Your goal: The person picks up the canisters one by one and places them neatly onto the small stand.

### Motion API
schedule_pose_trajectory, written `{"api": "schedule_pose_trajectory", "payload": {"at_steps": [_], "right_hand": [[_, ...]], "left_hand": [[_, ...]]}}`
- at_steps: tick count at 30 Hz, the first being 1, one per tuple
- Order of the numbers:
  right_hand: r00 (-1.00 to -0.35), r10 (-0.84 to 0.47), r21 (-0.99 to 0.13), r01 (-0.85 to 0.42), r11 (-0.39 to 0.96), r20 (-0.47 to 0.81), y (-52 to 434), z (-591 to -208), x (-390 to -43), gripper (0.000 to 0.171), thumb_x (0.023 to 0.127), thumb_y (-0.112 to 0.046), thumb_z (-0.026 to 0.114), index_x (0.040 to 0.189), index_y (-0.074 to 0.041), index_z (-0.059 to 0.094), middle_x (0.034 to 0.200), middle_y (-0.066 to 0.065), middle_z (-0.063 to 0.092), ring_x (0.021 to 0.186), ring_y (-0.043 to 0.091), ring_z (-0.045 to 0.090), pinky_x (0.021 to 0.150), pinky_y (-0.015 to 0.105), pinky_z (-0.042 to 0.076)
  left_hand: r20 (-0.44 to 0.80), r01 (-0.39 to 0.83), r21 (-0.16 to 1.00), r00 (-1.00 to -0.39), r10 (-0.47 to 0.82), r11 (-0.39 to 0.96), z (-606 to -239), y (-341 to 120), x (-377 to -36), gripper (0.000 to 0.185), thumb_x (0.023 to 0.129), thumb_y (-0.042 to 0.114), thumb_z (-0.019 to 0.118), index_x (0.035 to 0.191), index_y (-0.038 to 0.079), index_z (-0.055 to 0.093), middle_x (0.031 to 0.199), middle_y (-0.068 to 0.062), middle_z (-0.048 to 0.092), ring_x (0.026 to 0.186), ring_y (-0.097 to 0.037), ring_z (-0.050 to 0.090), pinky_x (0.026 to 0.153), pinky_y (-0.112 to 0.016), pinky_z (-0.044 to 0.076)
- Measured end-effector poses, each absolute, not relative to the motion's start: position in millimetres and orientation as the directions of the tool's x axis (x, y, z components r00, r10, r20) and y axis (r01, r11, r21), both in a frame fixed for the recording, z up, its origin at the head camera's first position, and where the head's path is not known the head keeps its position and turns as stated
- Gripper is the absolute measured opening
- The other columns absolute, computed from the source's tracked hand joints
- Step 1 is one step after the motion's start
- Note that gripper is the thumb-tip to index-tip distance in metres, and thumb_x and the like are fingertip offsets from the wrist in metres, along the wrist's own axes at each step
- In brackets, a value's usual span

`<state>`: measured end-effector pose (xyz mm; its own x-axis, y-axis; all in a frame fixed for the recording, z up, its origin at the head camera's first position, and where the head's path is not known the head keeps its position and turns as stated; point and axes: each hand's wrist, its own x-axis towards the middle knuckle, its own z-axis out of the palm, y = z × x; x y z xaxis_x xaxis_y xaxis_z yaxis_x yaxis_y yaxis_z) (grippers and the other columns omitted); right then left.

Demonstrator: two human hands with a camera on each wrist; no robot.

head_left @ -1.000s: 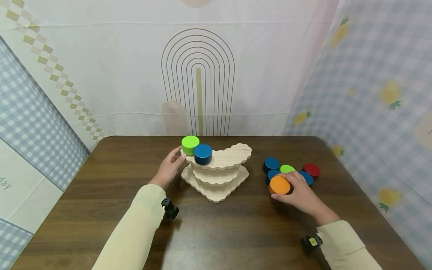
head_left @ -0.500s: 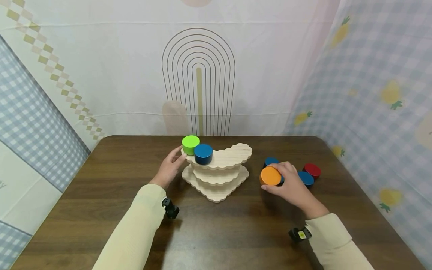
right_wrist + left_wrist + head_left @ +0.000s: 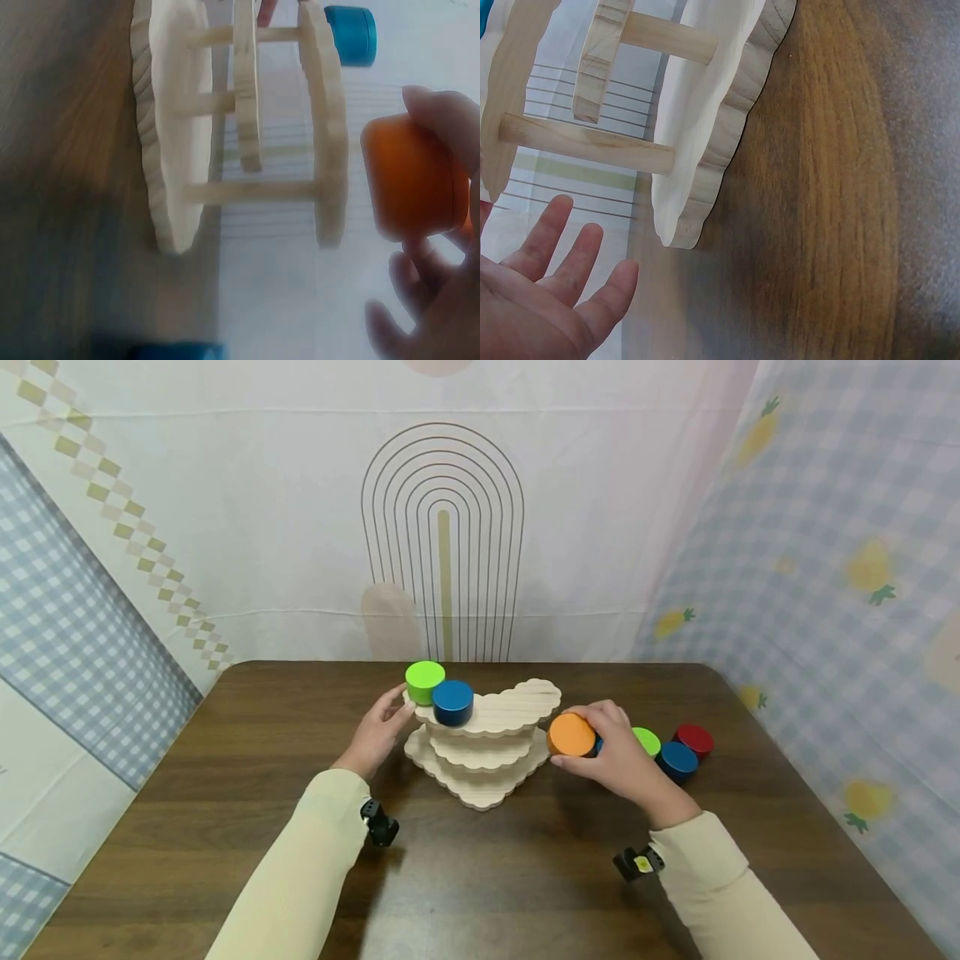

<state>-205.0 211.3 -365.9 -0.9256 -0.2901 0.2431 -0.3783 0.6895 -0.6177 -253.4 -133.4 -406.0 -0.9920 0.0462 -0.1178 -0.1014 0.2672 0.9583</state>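
Right now an orange block [image 3: 571,734] is being carried toward the wooden stand [image 3: 483,745]. It is being pinched by the curled fingers of the right hand [image 3: 617,758], and it is being held in the air, just beside the right edge of the stand's top shelf [image 3: 517,703]. The stand is being steadied at its left edge by the left hand [image 3: 377,732], with the fingers kept straight and spread. A green block [image 3: 424,682] and a blue block [image 3: 453,702] are already being held up by the top shelf, on its left side. More blocks [image 3: 677,753] are being kept on the table [image 3: 480,877] to the right. Next, it seems the orange block should be lifted a little higher, brought over the bare part of the shelf and set down gently, so that nothing is tipped.
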Motion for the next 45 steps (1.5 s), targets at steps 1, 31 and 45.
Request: {"api": "schedule_pose_trajectory", "payload": {"at_steps": [1, 31, 45], "right_hand": [[-0.922, -0.295, -0.619, -0.386, 0.684, 0.249, 208.6, -364.7, -205.8, 0.061, 0.076, -0.027, 0.083, 0.126, -0.005, 0.058, 0.116, 0.013, 0.047, 0.107, 0.029, 0.04, 0.078, 0.044, 0.043], [-0.897, -0.394, -0.629, -0.426, 0.65, 0.199, 149.9, -342.7, -239.1, 0.062, 0.074, -0.031, 0.084, 0.125, -0.006, 0.06, 0.116, 0.011, 0.049, 0.108, 0.027, 0.04, 0.083, 0.041, 0.044], [-0.904, -0.408, -0.622, -0.394, 0.677, 0.128, 137.3, -341.4, -251.1, 0.065, 0.077, -0.035, 0.081, 0.129, -0.006, 0.057, 0.116, 0.01, 0.048, 0.105, 0.026, 0.039, 0.08, 0.038, 0.043]], "left_hand": [[-0.112, -0.096, 0.959, -0.993, 0.046, 0.268, -406.2, -133.4, -253.5, 0.06, 0.1, 0.042, 0.048, 0.153, 0.021, 0.028, 0.15, -0.018, 0.035, 0.136, -0.036, 0.035, 0.106, -0.057, 0.033], [-0.083, -0.07, 0.964, -0.996, 0.04, 0.258, -408.2, -132.7, -253.5, 0.058, 0.101, 0.039, 0.049, 0.152, 0.02, 0.03, 0.15, -0.018, 0.035, 0.136, -0.035, 0.036, 0.104, -0.056, 0.036], [-0.087, -0.073, 0.965, -0.995, 0.044, 0.252, -407.8, -132.3, -252.6, 0.058, 0.1, 0.04, 0.049, 0.152, 0.021, 0.031, 0.149, -0.017, 0.036, 0.135, -0.034, 0.037, 0.103, -0.057, 0.037]]}}
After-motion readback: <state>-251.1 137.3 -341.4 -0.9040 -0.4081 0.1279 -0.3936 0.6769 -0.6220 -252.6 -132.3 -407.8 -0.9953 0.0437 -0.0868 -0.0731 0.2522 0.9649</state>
